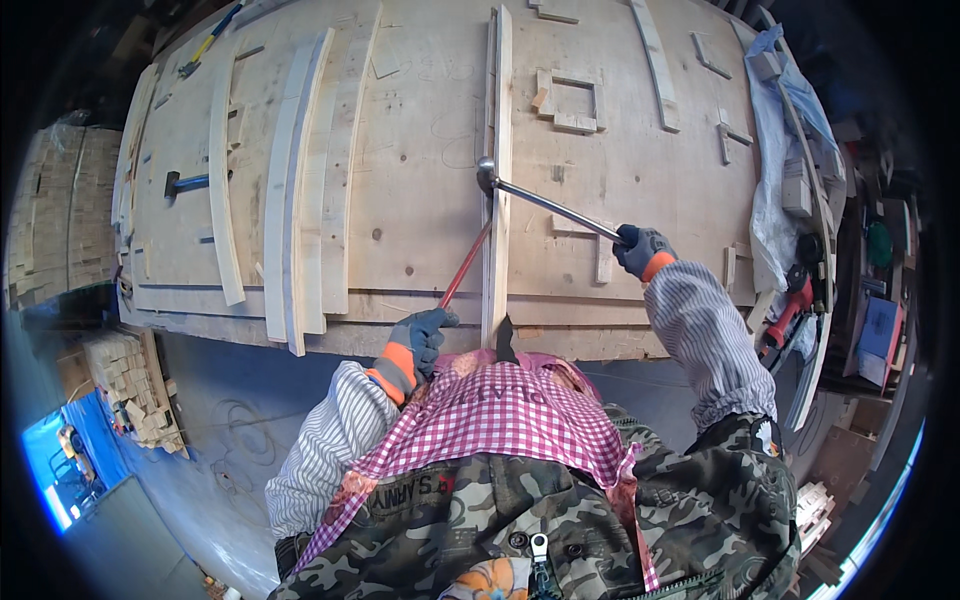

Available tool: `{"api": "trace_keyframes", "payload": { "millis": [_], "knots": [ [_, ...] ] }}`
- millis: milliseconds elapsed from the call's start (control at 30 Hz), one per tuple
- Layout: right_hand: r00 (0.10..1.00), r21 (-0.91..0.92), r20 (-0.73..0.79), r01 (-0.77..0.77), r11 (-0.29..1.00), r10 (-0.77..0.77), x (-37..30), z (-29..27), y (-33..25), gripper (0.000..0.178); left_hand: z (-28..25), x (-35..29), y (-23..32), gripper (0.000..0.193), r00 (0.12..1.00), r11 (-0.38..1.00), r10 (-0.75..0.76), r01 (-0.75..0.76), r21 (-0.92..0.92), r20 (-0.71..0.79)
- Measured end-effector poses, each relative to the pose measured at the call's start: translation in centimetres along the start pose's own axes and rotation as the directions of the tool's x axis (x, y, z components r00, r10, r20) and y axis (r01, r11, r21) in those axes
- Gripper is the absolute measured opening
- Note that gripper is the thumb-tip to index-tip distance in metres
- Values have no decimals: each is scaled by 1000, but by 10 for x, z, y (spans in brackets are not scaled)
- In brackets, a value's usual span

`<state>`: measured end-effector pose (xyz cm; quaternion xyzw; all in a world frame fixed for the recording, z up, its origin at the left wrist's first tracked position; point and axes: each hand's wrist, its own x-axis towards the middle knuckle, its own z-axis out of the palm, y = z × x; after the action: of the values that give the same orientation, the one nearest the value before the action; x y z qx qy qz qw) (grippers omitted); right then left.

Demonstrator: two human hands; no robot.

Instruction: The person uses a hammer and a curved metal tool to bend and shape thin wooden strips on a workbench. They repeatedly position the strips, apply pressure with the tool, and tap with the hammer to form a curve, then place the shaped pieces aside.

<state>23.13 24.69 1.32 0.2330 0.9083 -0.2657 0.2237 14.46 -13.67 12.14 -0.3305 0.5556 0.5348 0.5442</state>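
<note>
My right hand (642,250), in a grey glove with an orange cuff, is closed around the grip of a metal-shafted hammer (560,209). The hammer's head is at a long pale wooden strip (502,130) running down the middle of the table; whether it touches cannot be told. In my left hand (418,340), gloved alike and closed, is a thin red bar (466,265). It slants up to the left side of the strip, where its far end is hidden. The strip's near end reaches the table's front edge, close to my checked apron (500,400).
More long wooden strips (300,200) lie left on the plywood table (420,180), with a blue-handled hammer (190,183) beyond. Right are a small wooden frame (575,123), short offcuts, plastic sheeting (768,180) and a red power tool (793,312). Wood stacks (130,385) stand left.
</note>
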Motion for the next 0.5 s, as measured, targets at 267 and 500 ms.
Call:
{"api": "trace_keyframes", "payload": {
  "millis": [267,500],
  "knots": [
    [896,928,371,-365,68,-246,-43,49,-131,5,27,-5,3,22,949,971,237,-241,6,-206],
    [974,921,198,-222,319,107,-56,31,-115,5,-44,-3,8,24,830,868,462,-351,351,-313]
  ]
}}
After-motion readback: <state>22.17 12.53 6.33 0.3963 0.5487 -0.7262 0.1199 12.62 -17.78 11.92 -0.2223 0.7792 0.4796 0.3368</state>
